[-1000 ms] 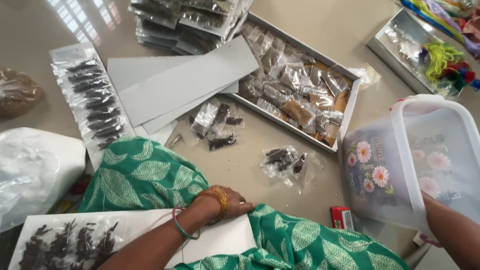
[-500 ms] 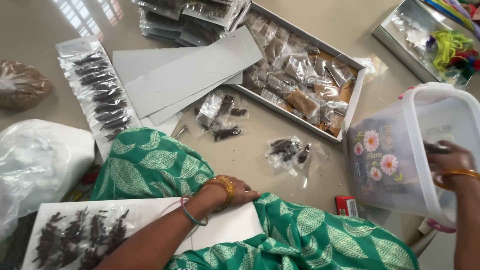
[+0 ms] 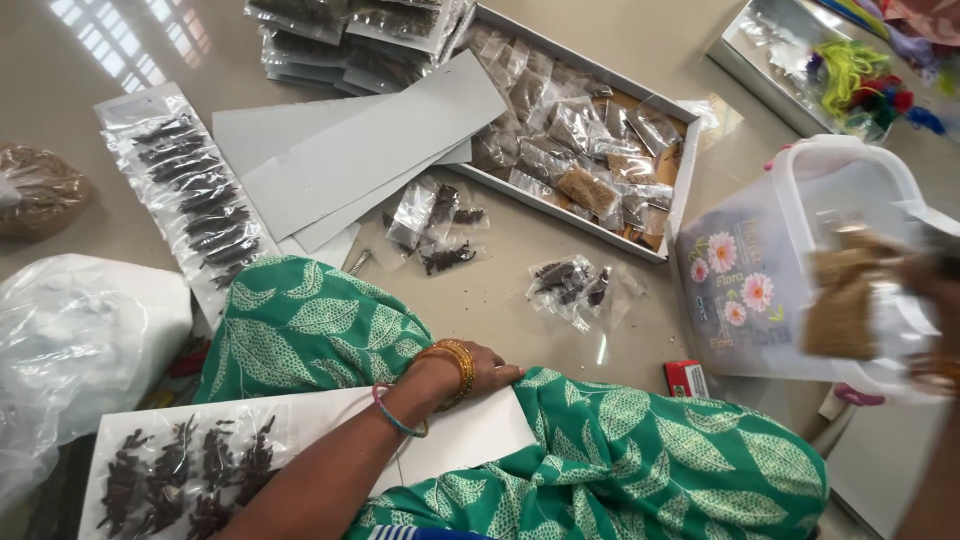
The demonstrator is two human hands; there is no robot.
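My left hand point(image 3: 482, 367), with gold and blue bangles at the wrist, lies flat on a white card point(image 3: 470, 432) across my lap. Packets of dark dried spice point(image 3: 185, 472) are fixed to the card's left part. At the right edge my right hand point(image 3: 942, 292) is blurred, raised in front of a clear plastic tub point(image 3: 745, 260) with a flower print. It grips a small clear packet of brown seeds point(image 3: 843, 302). My green leaf-print cloth point(image 3: 300, 325) covers both knees.
On the floor lie loose spice packets point(image 3: 438, 228) point(image 3: 572, 283), grey card sheets point(image 3: 375, 150), a strip of dark packets point(image 3: 190, 195) and a flat box of seed packets point(image 3: 590, 150). A white plastic bag point(image 3: 70, 350) is at left and a small red box point(image 3: 686, 377) sits by the tub.
My right hand has come up out of the tub with a packet of brown seeds. The left hand stays on the white card.
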